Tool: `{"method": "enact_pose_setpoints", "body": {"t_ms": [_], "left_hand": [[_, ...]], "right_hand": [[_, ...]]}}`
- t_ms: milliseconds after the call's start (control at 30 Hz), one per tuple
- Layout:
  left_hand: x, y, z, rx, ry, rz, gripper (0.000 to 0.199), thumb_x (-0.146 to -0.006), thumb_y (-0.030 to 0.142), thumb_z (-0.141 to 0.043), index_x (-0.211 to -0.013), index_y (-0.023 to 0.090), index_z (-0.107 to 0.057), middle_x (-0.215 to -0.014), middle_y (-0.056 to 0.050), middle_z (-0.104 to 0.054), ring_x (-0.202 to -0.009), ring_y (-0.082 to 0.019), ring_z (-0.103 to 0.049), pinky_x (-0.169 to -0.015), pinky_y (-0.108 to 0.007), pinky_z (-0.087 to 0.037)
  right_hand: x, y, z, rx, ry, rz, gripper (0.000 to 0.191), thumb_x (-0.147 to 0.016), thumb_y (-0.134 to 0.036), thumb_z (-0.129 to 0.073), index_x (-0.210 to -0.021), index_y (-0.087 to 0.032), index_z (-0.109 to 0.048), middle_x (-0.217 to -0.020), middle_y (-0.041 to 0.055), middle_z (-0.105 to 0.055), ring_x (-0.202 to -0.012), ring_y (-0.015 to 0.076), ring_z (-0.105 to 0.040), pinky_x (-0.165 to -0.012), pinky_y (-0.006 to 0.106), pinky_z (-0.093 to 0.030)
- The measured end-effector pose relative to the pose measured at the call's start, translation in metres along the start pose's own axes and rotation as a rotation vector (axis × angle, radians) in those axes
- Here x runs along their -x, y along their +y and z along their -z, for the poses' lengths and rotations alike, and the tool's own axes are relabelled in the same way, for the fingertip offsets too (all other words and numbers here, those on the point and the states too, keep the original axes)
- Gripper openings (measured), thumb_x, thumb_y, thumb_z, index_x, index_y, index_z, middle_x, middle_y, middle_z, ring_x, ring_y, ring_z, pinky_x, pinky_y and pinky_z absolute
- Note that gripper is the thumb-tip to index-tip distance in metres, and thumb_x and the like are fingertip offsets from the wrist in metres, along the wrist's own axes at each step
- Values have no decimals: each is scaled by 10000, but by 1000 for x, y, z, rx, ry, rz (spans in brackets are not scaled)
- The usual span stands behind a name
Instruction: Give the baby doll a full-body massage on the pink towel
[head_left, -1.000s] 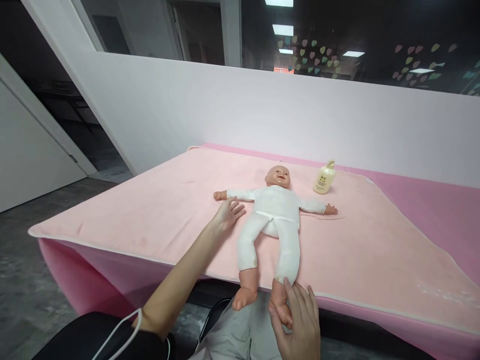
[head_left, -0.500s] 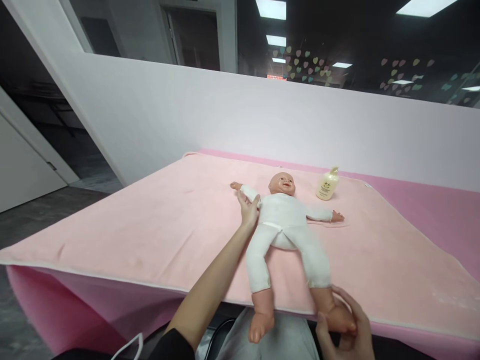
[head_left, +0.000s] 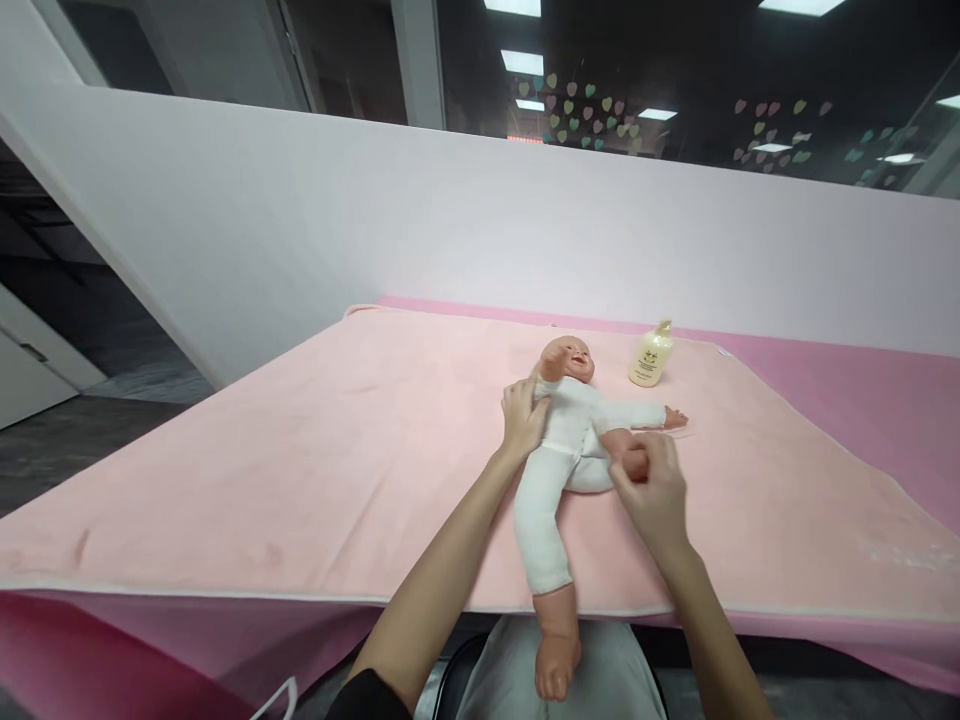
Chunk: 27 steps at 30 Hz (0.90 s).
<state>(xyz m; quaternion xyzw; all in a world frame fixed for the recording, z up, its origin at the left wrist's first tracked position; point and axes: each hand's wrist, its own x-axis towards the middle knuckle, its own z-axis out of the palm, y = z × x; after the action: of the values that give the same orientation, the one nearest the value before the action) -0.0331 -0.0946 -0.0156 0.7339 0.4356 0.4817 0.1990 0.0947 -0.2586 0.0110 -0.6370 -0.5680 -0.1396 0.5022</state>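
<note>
A baby doll in a white body suit lies face up on the pink blanket, head toward the wall. My left hand is wrapped round the doll's arm on the left, which is bent up with its hand before the face. With my right hand I grip the doll's foot on the right, and that leg is folded up toward the belly. The other leg hangs over the blanket's front edge. The doll's other arm stretches out to the right.
A pale yellow pump bottle stands on the blanket right of the doll's head. Behind the table rises a white wall with dark glass above. My lap is below the front edge.
My right hand has pushed the doll's foot up from the front edge to the belly, folding the leg. My left hand has raised the doll's arm toward its face. The view has shifted slightly.
</note>
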Motion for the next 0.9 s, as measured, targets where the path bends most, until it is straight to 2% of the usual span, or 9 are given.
{"method": "enact_pose_setpoints", "body": {"t_ms": [67, 167, 300, 400, 533, 600, 667, 800, 900], "left_hand": [[4, 4, 2, -142, -111, -81, 467, -839, 275, -419, -1304, 278, -464, -1060, -62, -563, -1028, -244, -428, -905, -396, -336], [6, 2, 4, -204, -162, -111, 489, -850, 273, -403, -1337, 306, -424, -1067, -60, -552, -1025, -250, -413, -906, -398, -320], [4, -2, 1, -158, -90, -26, 502, -857, 296, -400, -1357, 260, -396, -994, -79, -570, -975, -257, -441, -874, -392, -342], [4, -1, -2, -96, 16, 71, 496, -882, 326, -354, -1360, 195, -378, -971, -100, -583, -947, -261, -465, -868, -400, -350], [6, 3, -2, -86, 89, 59, 542, -898, 347, -327, -1401, 149, -294, -967, -114, -576, -931, -260, -469, -852, -395, -357], [7, 5, -1, -157, 33, -27, 530, -878, 310, -377, -1392, 187, -332, -982, -108, -564, -947, -258, -456, -855, -390, -350], [9, 7, 1, -234, -54, -120, 504, -842, 255, -432, -1346, 245, -418, -1024, -98, -551, -986, -257, -435, -869, -385, -338], [11, 10, 4, -267, -149, -164, 504, -815, 222, -467, -1313, 298, -459, -1074, -89, -539, -1031, -253, -418, -882, -378, -333], [11, 8, 3, -139, -109, -82, 491, -814, 248, -492, -1303, 290, -469, -1031, -84, -568, -1019, -252, -448, -896, -386, -338]], "right_hand": [[4, 0, -5, -48, -100, -17, 70, -748, -217, -496, -816, -201, -493, -842, 26, -496, -703, 140, -535, -559, 242, -441], [14, -15, 23, -34, -47, 15, 74, -754, -208, -512, -828, -200, -506, -863, 37, -504, -721, 141, -550, -550, 234, -439], [38, -36, 87, 159, 234, 193, 110, -719, -182, -628, -780, -193, -537, -785, 28, -532, -668, 135, -548, -561, 238, -430], [61, -38, 108, 272, 254, 238, 116, -724, -183, -652, -717, -194, -537, -712, 9, -521, -576, 106, -517, -511, 226, -405], [67, -34, 97, 286, 296, 261, 146, -700, -166, -689, -707, -197, -546, -693, -1, -523, -551, 97, -511, -527, 228, -431], [55, -31, 85, 229, 370, 261, 188, -665, -169, -723, -777, -194, -575, -750, 18, -549, -621, 122, -544, -563, 241, -461], [38, -26, 70, 144, 378, 184, 256, -675, -209, -721, -894, -181, -590, -844, 56, -583, -733, 161, -578, -611, 266, -485], [21, -7, 26, -32, 139, -143, 313, -784, -385, -598, -995, -155, -583, -923, 92, -637, -787, 185, -606, -650, 289, -495], [34, -1, 8, -130, -15, -360, 386, -797, -491, -554, -969, -148, -592, -902, 96, -654, -768, 197, -619, -612, 284, -495]]}}
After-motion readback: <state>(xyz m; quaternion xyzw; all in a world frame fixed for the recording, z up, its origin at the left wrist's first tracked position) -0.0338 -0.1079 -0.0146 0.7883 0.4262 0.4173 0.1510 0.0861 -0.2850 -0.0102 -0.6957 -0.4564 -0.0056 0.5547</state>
